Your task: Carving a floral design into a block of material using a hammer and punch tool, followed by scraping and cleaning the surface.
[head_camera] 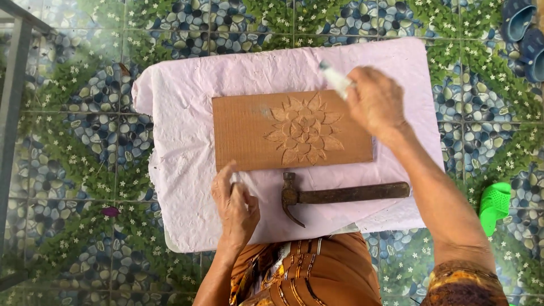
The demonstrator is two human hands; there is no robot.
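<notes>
Two bare hands work over a flat brown wooden board with a carved flower, lying on a pale pink cloth. The left hand presses by the board's near edge, fingers curled around something small and pale. An old rusty claw hammer rests beside it, and the right hand grips a thin whitish tool at the flower's far corner; the cutting looks nearly done, so next calls for a careful, steady touch.

We've got a brown wooden board lying flat at the centre of the frame, long side running left to right, with a flower carved in relief on its right half. Above its upper right corner a small whitish tool is tilted, blurry, gripped at its lower end.
</notes>
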